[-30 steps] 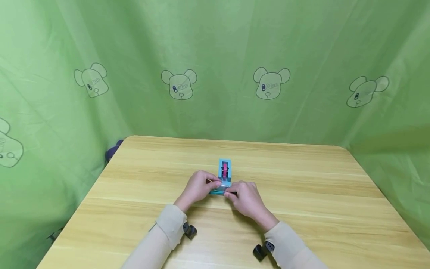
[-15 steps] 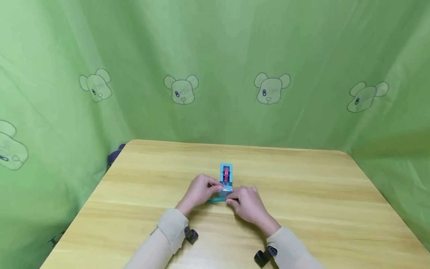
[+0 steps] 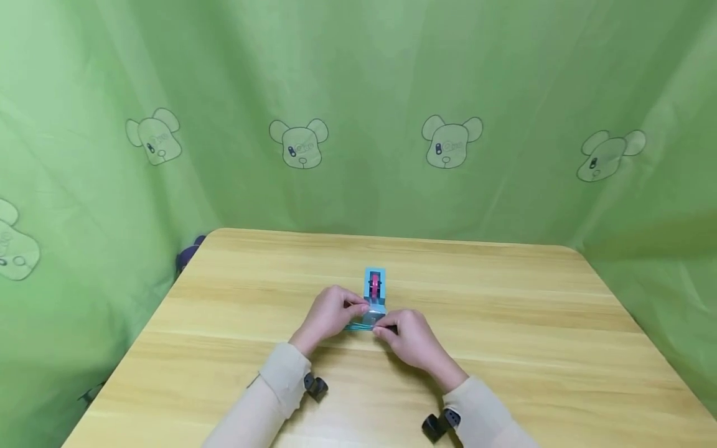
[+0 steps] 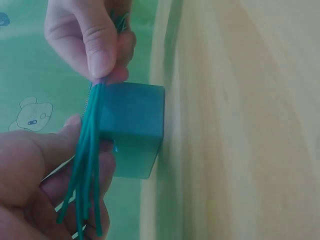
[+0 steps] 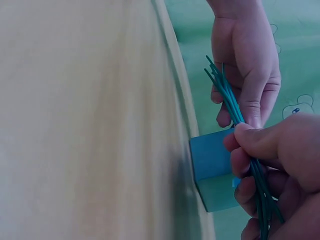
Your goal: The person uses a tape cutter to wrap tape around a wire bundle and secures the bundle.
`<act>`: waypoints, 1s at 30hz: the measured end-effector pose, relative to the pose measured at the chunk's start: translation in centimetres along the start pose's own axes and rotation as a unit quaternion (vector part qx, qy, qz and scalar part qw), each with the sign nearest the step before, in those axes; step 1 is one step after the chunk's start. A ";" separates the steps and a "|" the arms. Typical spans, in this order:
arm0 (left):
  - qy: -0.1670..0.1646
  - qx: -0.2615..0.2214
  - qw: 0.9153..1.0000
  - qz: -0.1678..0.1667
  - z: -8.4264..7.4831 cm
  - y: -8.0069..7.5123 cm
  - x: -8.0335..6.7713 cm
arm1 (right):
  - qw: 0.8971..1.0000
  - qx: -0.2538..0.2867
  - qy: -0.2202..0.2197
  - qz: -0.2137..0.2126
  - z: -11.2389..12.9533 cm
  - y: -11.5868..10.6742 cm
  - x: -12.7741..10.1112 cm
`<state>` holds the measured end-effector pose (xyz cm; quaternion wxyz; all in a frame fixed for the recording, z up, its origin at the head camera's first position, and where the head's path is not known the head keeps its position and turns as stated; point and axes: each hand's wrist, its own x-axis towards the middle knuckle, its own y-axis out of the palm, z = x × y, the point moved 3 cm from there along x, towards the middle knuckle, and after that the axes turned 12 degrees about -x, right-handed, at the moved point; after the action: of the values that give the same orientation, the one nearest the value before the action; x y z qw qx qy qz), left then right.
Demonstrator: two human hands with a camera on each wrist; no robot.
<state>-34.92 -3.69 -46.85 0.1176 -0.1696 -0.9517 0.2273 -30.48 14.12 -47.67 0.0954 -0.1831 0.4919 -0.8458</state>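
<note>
We pinch a bundle of thin teal sticks — slim, smooth — between left hand and right hand, just before the boxy blue dispenser.

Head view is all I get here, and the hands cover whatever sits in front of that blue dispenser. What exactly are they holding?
Observer: A bundle of thin green sticks, pinched by both the left hand and the right hand.
Operator: Is the bundle touching the dispenser?
Observer: In the left wrist view it lies right against the near face of the blue dispenser; actual contact cannot be told.
Operator: Are the sticks even at the ends?
Observer: No. In the right wrist view the tips fan out unevenly past the left hand's fingers.
Operator: Is the dispenser lifted?
Observer: No, it stands on the wooden table.
</note>
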 end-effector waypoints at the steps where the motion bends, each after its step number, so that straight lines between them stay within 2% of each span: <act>1: -0.001 0.006 1.000 -0.002 -0.1 0.0 0.0 | 1.000 0.002 0.001 0.003 0.1 -0.1 0.0; 6: 0.006 0.027 0.999 -0.016 -0.6 -0.2 -0.3 | 1.000 0.017 0.010 0.009 0.4 -0.7 -0.1; 12: 0.013 0.026 0.999 -0.038 -1.8 -0.6 -0.7 | 1.000 0.022 0.013 0.006 0.8 -1.6 -0.1; 20: 0.025 0.034 0.999 -0.023 -3.2 -0.6 -1.4 | 1.000 0.018 0.010 -0.002 1.5 -2.7 -0.3; 30: 0.054 0.057 0.997 -0.022 -4.4 -0.8 -1.9 | 1.000 0.025 0.001 -0.010 2.6 -4.1 -0.5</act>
<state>-32.02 -3.38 -42.87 0.1835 -0.1541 -0.9330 0.2685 -28.84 14.23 -43.05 0.0914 -0.1847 0.4689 -0.8589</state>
